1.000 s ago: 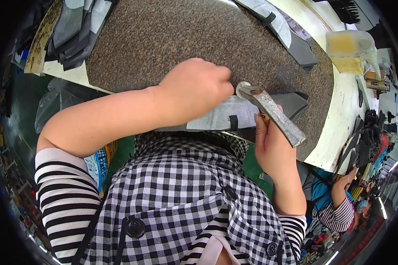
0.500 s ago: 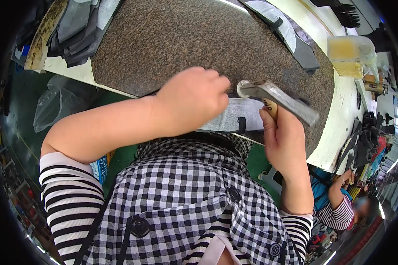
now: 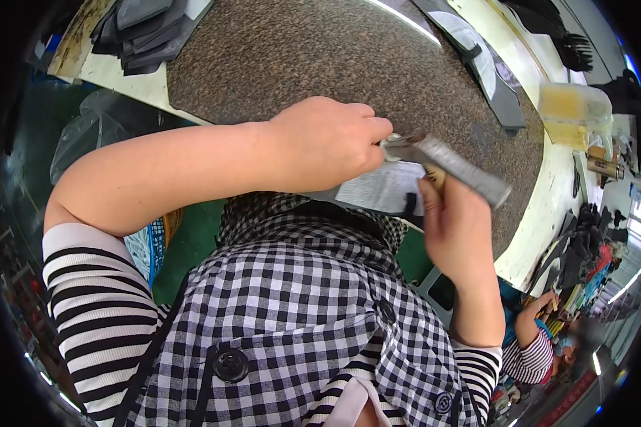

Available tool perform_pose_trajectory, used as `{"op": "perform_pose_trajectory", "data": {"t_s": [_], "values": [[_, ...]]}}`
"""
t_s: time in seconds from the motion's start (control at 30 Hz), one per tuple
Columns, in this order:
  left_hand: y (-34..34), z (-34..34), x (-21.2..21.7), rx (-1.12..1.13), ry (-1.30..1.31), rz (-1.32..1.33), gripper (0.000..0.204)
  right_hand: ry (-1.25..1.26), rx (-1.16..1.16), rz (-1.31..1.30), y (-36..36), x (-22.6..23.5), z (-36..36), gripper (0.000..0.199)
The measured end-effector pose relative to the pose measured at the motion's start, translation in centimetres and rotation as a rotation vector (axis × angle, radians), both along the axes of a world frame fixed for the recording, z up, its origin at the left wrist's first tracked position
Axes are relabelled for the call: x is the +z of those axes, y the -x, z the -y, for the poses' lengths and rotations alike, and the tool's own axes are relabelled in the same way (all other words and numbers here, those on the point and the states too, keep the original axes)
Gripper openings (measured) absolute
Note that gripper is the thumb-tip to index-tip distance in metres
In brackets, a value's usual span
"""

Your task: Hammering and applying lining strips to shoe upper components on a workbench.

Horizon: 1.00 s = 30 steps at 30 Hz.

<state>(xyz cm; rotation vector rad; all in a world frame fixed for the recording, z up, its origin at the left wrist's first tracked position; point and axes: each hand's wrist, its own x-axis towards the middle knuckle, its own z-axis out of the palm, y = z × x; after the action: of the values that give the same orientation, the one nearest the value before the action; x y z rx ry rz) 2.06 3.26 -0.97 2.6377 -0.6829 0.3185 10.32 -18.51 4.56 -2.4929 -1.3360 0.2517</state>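
Observation:
My right hand (image 3: 461, 231) grips the short wooden handle of a hammer (image 3: 464, 167), whose worn metal head slants above the stone slab (image 3: 263, 53). My left hand (image 3: 327, 139) is closed beside the hammer's round face, with its knuckles up. Its fingertips are hidden, so what they pinch I cannot make out. Under both hands, along the slab's near edge, lies a flat grey piece of material (image 3: 377, 188) with a pale panel and a small black tab (image 3: 410, 204). My left hand and forearm cover part of this piece.
A stack of dark grey cut pieces (image 3: 149, 35) lies at the far left. Another grey piece with a pale panel (image 3: 470, 53) rests at the far right, near a clear tub of yellowish stuff (image 3: 575, 114). Beyond the right edge, another person (image 3: 534, 349) sits beside heaped materials.
My left hand has moved right and now meets the round end of the hammer head. My right hand still holds the hammer in about the same place. The view has shifted slightly.

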Motion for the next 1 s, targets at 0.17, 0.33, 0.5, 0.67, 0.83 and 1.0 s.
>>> {"op": "perform_pose_trajectory", "data": {"t_s": [0.17,0.33,0.5,0.67,0.83,1.0], "values": [[-4.2,5.4,-1.8,0.178,0.259,0.029,0.008,-0.266,-0.374,-0.044,-1.9,0.5,3.2,0.02],[-5.4,5.1,-0.9,0.236,0.313,-0.03,0.008,-0.031,-0.253,0.157,-0.4,-1.2,4.3,0.014],[-4.4,5.3,0.1,0.038,-0.05,-0.027,0.016,-0.116,-0.279,0.069,-1.1,-0.7,4.1,0.013],[-4.5,2.7,-0.1,0.075,0.176,-0.108,0.014,-0.118,-0.269,0.05,-0.4,-1.4,4.4,0.013],[-3.2,3.5,0.9,-0.003,-0.098,0.047,0.017,-0.139,-0.176,0.028,-0.7,-1.4,4.1,0.013],[-2.7,1.4,0.5,0.019,-0.03,-0.068,0.025,-0.146,-0.141,0.006,-1.2,-0.9,3.3,0.012]]}}
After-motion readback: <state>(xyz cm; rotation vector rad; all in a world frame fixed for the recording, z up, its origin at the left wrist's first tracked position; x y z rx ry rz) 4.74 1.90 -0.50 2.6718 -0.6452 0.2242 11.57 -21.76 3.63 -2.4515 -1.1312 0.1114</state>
